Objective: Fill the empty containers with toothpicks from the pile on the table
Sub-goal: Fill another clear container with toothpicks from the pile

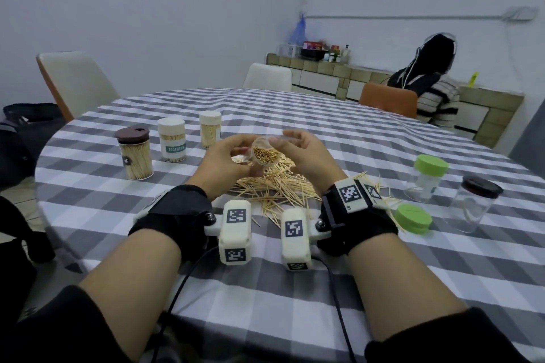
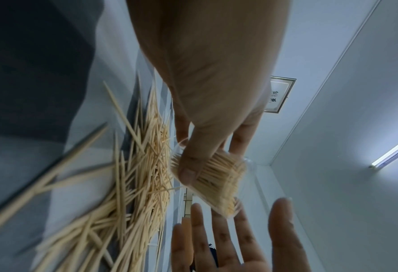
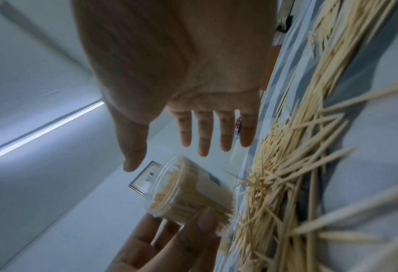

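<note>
My left hand [image 1: 224,156] grips a clear container [image 1: 265,153] packed with toothpicks and holds it tilted above the pile, mouth toward me. In the left wrist view the thumb [image 2: 188,171] presses its side while the fingers wrap behind the container [image 2: 218,176]. My right hand [image 1: 303,153] hovers just right of the mouth with straight, spread fingers [image 3: 202,132], holding nothing and apart from the container [image 3: 188,191]. Loose toothpicks [image 1: 274,188] lie heaped on the checked cloth under both hands. Two empty clear jars stand at the right, one with a green lid [image 1: 424,180] and one with a dark lid [image 1: 474,203].
Three filled, capped toothpick containers stand at the left: brown lid [image 1: 134,153], white lid with a label [image 1: 171,138], white lid [image 1: 210,128]. A loose green lid [image 1: 413,218] lies by my right wrist. Chairs ring the round table [image 1: 324,289]; a person [image 1: 433,91] sits far right.
</note>
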